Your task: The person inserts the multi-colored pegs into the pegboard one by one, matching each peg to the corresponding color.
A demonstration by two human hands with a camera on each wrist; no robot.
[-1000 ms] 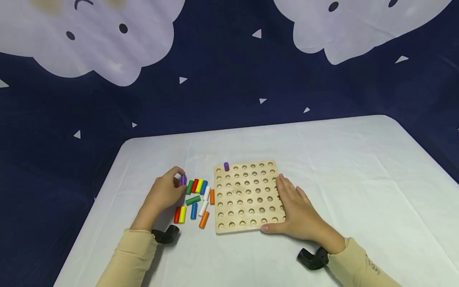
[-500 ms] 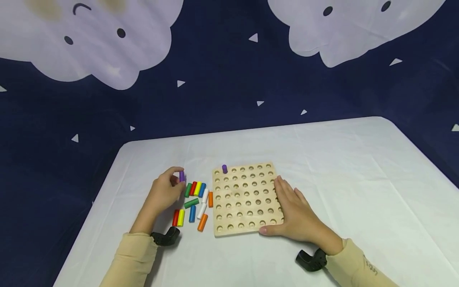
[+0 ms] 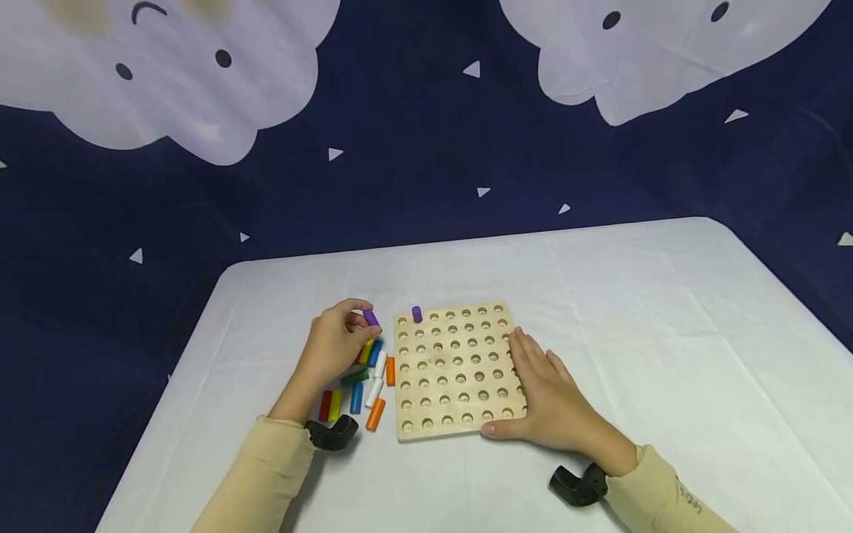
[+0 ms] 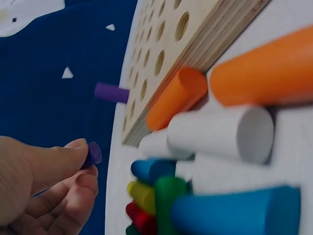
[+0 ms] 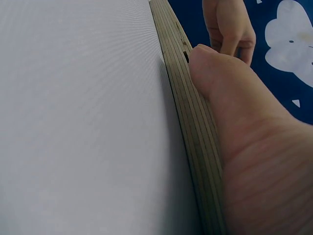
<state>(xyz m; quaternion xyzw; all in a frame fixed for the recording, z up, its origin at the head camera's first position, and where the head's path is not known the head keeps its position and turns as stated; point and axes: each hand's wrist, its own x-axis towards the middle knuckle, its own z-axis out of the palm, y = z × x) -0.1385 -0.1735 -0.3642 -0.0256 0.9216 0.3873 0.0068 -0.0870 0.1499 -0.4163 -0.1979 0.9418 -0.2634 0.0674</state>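
Observation:
Between thumb and fingertips my left hand point(image 3: 335, 342) pinches a purple peg point(image 3: 370, 318), raised just left of the pegboard's far left corner. In the left wrist view, this held peg point(image 4: 93, 154) pokes out past the thumb. The square wooden pegboard point(image 3: 448, 374) has rows of round holes. A second purple peg point(image 3: 416, 314) stands upright in its far row, second hole from the left. My right hand point(image 3: 556, 396) lies at the board's near right corner, straight fingers along the right edge and thumb at the front edge.
Loose pegs lie left of the board: orange point(image 3: 376, 414), white point(image 3: 375, 392), blue point(image 3: 356, 398), green point(image 3: 355, 378), yellow point(image 3: 335, 406) and red point(image 3: 325, 406). My left hand hides some. A white cloth point(image 3: 640, 311) covers the table; a dark blue backdrop point(image 3: 413, 111) hangs behind.
My left hand has moved right with the purple peg, over the far end of the loose pegs and closer to the board, and the peg now tilts. The right hand stays on the board.

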